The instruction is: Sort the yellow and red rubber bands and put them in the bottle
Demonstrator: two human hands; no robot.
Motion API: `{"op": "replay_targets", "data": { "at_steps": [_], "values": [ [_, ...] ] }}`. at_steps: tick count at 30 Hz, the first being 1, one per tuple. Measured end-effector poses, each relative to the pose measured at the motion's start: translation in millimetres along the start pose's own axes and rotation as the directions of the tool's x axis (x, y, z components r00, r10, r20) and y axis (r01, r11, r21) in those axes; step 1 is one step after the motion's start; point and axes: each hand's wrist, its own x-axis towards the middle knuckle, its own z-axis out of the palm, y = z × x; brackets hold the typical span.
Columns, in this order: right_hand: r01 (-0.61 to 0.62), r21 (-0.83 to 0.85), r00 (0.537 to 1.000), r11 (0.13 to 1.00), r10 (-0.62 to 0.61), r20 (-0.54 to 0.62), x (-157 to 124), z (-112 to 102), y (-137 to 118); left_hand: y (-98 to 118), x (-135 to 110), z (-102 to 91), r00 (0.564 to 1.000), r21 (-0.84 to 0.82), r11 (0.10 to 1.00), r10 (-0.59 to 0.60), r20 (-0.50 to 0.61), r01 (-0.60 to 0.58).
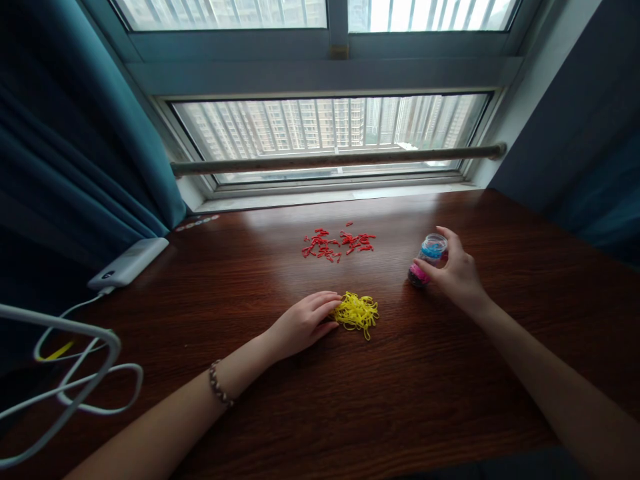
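Observation:
A loose heap of yellow rubber bands (pixel 358 312) lies on the dark wooden table. My left hand (pixel 305 322) rests at its left edge, fingertips touching the bands, with thumb and fingers apart. To the right, my right hand (pixel 457 270) grips a small clear jar (pixel 429 257) between thumb and fingers. Layers of blue, pink and dark contents show through the jar, which leans slightly and appears open at the top. Whether its base touches the table I cannot tell. Beyond the yellow heap, small red pieces (pixel 320 245), probably rubber bands too, lie scattered in two loose clusters.
A white power bank (pixel 129 263) with a white cable (pixel 75 305) sits at the table's left side. Thicker white tubing (pixel 113 343) curves in at lower left. A window with a horizontal bar (pixel 340 161) stands behind the table (pixel 280 427), and a blue curtain (pixel 100 120) hangs at left.

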Motion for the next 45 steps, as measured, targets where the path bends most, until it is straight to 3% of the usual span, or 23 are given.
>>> {"op": "replay_targets", "data": {
  "at_steps": [3, 5, 7, 9, 10, 12, 14, 17, 25, 34, 41, 45],
  "values": [
    [0.038, 0.042, 0.999, 0.998, -0.037, -0.022, 0.4, 0.1, -1.4, -1.3, -0.3, 0.7, 1.0, 0.022, 1.0, -0.003, -0.005, 0.003],
    [0.136, 0.058, 0.985, 0.989, -0.129, -0.114, -1.9, -1.4, -6.0, -2.3, -0.9, 1.3, 1.0, 0.046, 0.999, -0.019, -0.017, 0.02],
    [0.273, 0.023, 0.938, 0.962, -0.261, -0.229, -8.4, -3.8, -14.5, -3.0, -1.4, 1.6, 0.999, 0.065, 0.997, -0.034, -0.028, 0.036],
    [0.438, -0.012, 0.871, 0.899, -0.427, -0.243, -19.7, -4.8, -25.5, -2.9, -1.3, 1.5, 0.999, 0.065, 0.997, -0.032, -0.03, 0.034],
    [0.524, 0.004, 0.838, 0.852, -0.514, -0.183, -26.7, -3.9, -31.3, -2.6, -1.0, 1.5, 0.999, 0.06, 0.998, -0.026, -0.028, 0.028],
    [0.639, 0.106, 0.762, 0.762, -0.646, 0.053, -41.4, 1.2, -41.7, -1.6, -0.2, 1.5, 0.999, 0.049, 0.999, -0.011, -0.03, 0.013],
    [0.647, 0.195, 0.68, 0.737, -0.674, 0.289, -54.2, 9.4, -48.7, -0.6, 0.5, 1.8, 0.999, 0.051, 0.999, 0.0, -0.042, 0.002],
    [0.598, 0.241, 0.636, 0.765, -0.635, 0.439, -65.1, 22.0, -51.0, 0.2, 1.0, 2.3, 0.998, 0.07, 0.997, 0.023, -0.064, -0.018],
    [0.533, 0.28, 0.627, 0.799, -0.594, 0.504, -72.2, 38.6, -44.0, 2.3, 1.6, -1.4, 0.996, 0.076, 0.995, 0.07, -0.062, -0.065],
    [0.424, 0.332, 0.695, 0.843, -0.537, 0.478, -72.0, 42.4, -38.9, 3.6, 1.4, -2.8, 0.994, 0.085, 0.994, 0.078, -0.072, -0.072],
    [0.259, 0.414, 0.792, 0.873, -0.437, 0.427, -67.3, 33.2, -46.7, 2.5, 1.2, -2.3, 0.993, 0.087, 0.994, 0.075, -0.092, -0.067],
    [0.23, 0.395, 0.822, 0.89, -0.395, 0.411, -65.6, 33.2, -46.1, 0.4, 0.7, -0.7, 0.995, 0.067, 0.996, 0.06, -0.085, -0.054]
  ]
}}
